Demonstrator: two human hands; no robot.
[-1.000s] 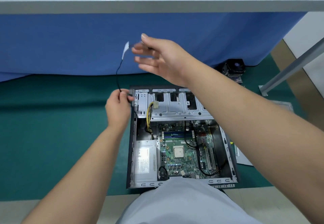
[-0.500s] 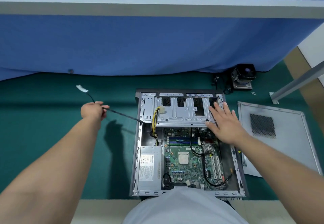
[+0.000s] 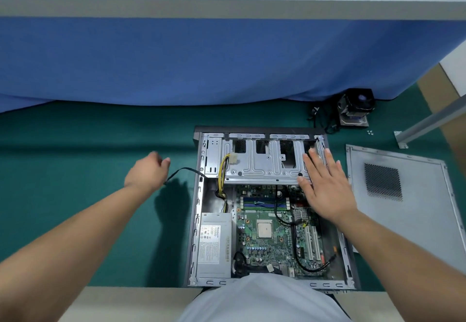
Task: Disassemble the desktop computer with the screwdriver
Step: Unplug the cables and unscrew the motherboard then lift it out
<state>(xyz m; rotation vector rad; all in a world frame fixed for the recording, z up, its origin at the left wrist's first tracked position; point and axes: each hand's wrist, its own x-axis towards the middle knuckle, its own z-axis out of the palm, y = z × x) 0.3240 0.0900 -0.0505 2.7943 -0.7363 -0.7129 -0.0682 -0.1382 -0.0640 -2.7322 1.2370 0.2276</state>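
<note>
Gripping a black cable (image 3: 185,170) that trails out of the computer case (image 3: 199,220), the left hand (image 3: 146,172) pulls it over the green mat (image 3: 75,170) while the right hand (image 3: 325,185) lies flat on the drive cage (image 3: 262,167). Side panel (image 3: 403,200) and cooler (image 3: 354,107) are already off — motherboard (image 3: 267,231) and power supply (image 3: 214,246) remain, with no screwdriver visible.

Repair workbench: green mat (image 3: 75,145), blue partition (image 3: 176,64), opened computer case (image 3: 198,220).
</note>
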